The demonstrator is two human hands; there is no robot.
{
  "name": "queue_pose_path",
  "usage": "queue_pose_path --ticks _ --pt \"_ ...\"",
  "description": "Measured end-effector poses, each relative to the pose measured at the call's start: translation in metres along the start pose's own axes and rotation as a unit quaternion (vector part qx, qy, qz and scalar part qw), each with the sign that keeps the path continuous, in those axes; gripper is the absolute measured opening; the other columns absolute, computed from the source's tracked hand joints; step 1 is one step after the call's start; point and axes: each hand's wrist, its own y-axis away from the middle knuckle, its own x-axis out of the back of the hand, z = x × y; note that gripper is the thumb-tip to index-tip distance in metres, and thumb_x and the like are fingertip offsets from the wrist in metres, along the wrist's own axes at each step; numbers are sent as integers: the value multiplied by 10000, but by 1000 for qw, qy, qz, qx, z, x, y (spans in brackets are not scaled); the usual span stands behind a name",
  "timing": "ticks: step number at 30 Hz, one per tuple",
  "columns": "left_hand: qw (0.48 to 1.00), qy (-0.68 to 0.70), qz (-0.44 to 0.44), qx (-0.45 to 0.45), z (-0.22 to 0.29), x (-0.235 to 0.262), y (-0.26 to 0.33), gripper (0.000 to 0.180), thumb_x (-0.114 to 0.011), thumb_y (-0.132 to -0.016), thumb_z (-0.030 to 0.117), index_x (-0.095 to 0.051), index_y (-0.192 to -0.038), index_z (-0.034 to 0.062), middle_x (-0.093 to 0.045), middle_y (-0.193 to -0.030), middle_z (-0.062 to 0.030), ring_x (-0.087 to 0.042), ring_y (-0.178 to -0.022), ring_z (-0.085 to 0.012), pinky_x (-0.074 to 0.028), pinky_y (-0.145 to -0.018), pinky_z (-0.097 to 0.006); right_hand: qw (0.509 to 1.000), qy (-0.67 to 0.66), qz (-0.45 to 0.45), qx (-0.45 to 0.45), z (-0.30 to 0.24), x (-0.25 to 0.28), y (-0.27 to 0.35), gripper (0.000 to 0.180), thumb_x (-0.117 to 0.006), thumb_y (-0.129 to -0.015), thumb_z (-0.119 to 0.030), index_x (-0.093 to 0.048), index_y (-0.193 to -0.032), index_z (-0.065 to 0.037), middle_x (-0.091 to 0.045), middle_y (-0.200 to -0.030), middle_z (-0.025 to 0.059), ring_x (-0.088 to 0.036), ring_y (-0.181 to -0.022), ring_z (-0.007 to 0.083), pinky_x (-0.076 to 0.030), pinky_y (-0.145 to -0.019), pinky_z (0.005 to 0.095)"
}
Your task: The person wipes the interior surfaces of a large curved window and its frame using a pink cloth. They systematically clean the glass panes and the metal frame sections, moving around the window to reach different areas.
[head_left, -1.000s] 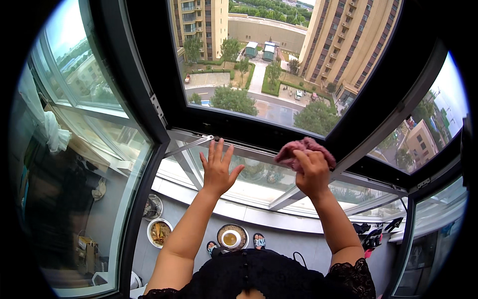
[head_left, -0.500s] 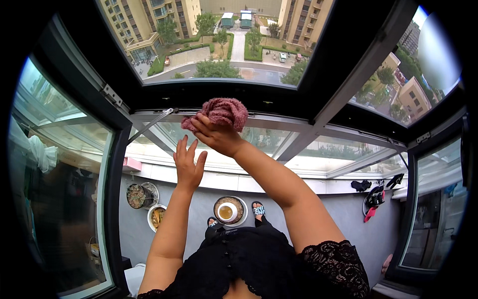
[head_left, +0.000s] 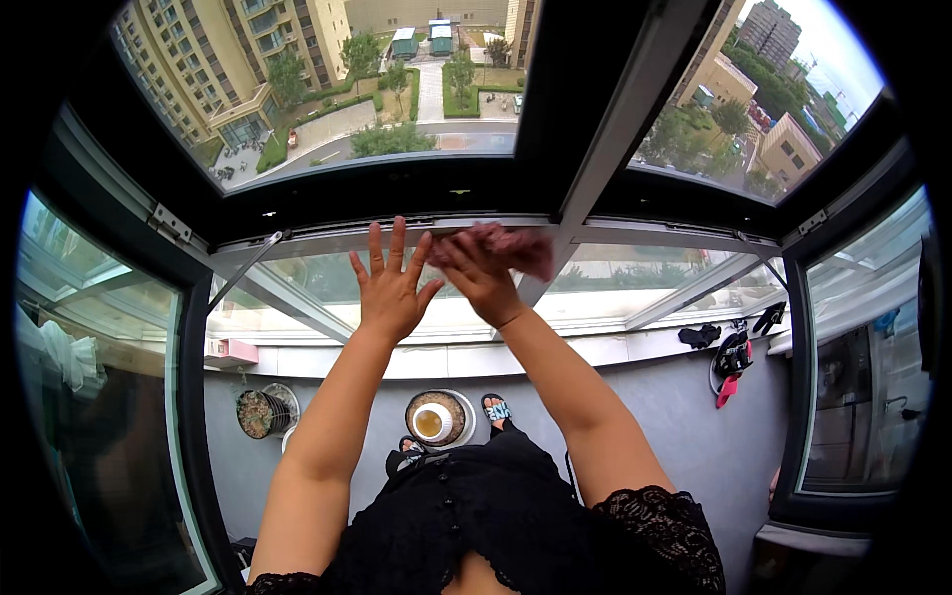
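A dusky pink towelling cloth point(head_left: 516, 248), crumpled and blurred by motion, is in my right hand point(head_left: 483, 285). My fingers press the cloth at the grey window rail point(head_left: 342, 241), close to the upright post point(head_left: 607, 129). To the left of it, my left hand point(head_left: 392, 297) holds nothing. Its fingers are spread, with the tips over the rail; whether they touch it I cannot tell. The tips of my right fingers are partly lost in the cloth's folds.
Window sashes stand open on the left point(head_left: 188, 397) and right point(head_left: 808, 397), each with a metal stay. Below are a planter with a white bowl point(head_left: 432, 422) by my feet, a potted plant point(head_left: 260, 414), a pink box point(head_left: 230, 352), and black and red items point(head_left: 732, 362).
The cloth in my right hand has slid right along the rail toward the post. My left hand has risen to the rail with its fingers spread wider. The whole view has shifted too.
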Motion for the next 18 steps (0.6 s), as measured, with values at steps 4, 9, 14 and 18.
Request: queue_pose_path --ticks 4,9,14,18 --pt "998 -23 -53 7 -5 9 0 814 -552 -900 604 -217 -1574 294 -1 -1666 -50 72 -1516 -362 39 -1085 -733 995 -29 87 32 1 54 -26 316 -712 -795 -121 -716 -1110 -128 -589 -1321 66 -541 -1232 265 -462 -1044 416" --pt "999 22 -27 -26 28 1 -8 923 -530 -913 611 -98 -1591 158 35 -1656 -130 77 -1522 -331 125 -1097 -680 941 175 288 20 65 191 -159 357 -677 -853 -206 -683 -1209 -182 -561 -1336 137 -484 -1231 352 -395 -1040 454" --pt "994 42 2 -97 67 -10 -33 958 -533 -909 614 -95 -1582 92 -8 -1650 -166 35 -1527 -326 127 -1104 -669 938 220 265 -46 91 189 -171 395 -592 -908 -181 -627 -1296 -114 -550 -1378 123 -479 -1240 338 -372 -1042 454" --pt "995 35 -14 -94 71 -16 -34 976 -529 -904 620 -100 -1574 54 -40 -1646 -176 11 -1527 -330 125 -1106 -670 948 168 228 -149 64 116 -63 402 -561 -924 -96 -590 -1316 -11 -492 -1449 199 -461 -1268 401 -355 -1074 483"
